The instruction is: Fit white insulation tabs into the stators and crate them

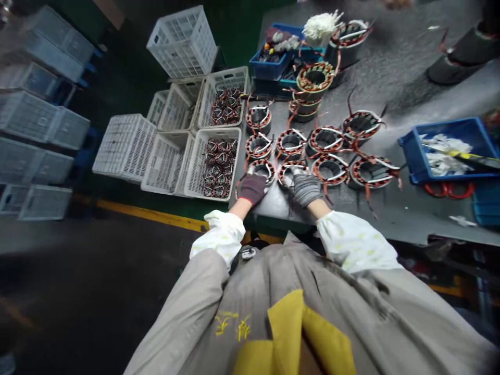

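My left hand (253, 187), in a dark purple glove, grips the near side of a motor stator (263, 165) at the table's front left. The fingers reach over its rim. Beside it, my right hand (307, 188), in a grey striped glove, holds a second stator (287, 167) the same way. Both stators stand upright on the table, with copper-red windings and white sleeves around the top. Further stators stand close behind and to the right, such as one wider stator (373, 172). The fingertips are partly hidden inside the rings.
Left of the table (390, 213) stand white crates; one crate (213, 130) holds many small wound parts. Blue bins (269, 67) with gloves and tools sit at the back. On the right are a blue tray (414, 151) with white pieces and red-handled scissors (449, 191).
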The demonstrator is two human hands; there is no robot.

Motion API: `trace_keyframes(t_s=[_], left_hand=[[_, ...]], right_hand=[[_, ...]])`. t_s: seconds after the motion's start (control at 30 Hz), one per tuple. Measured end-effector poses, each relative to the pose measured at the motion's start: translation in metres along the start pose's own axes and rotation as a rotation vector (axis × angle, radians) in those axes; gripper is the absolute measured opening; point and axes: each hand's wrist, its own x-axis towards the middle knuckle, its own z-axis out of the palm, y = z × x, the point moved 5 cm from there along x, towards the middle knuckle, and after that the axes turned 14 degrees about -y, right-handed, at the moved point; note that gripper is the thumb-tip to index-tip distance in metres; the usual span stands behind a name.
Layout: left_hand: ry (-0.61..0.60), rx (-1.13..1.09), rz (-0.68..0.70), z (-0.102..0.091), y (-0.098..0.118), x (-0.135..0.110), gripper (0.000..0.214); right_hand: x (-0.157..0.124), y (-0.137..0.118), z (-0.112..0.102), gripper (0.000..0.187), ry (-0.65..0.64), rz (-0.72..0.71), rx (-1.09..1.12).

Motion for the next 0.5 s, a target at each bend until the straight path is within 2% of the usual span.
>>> trace_keyframes(t_s=[0.1, 0.23, 0.3, 0.4, 0.5], left_hand=[[-0.017, -0.004, 0.122, 0.024, -0.003, -0.013, 0.042], [-0.105, -0.003, 0.288, 0.061, -0.013, -0.042, 0.044], [-0.125, -0.089, 0.353, 0.073, -0.022, -0.051, 0.04], [-0.082, -0.39, 0.383, 0.074, -0.043, -0.05, 0.026], [-0.029, -0.605, 0.299, 0.064, -0.069, -0.037, 0.023]], right_hand=[[0.011, -0.014, 0.021, 0.061, -0.079, 0.1, -0.191], [-0.008, -0.019, 0.048, 0.062, -0.14, 0.247, -0.256], [-0.019, -0.025, 0.062, 0.063, -0.151, 0.309, -0.237], [-0.021, -0.036, 0.082, 0.065, -0.171, 0.331, -0.207], [-0.011, -0.039, 0.088, 0.066, -0.184, 0.372, -0.163]])
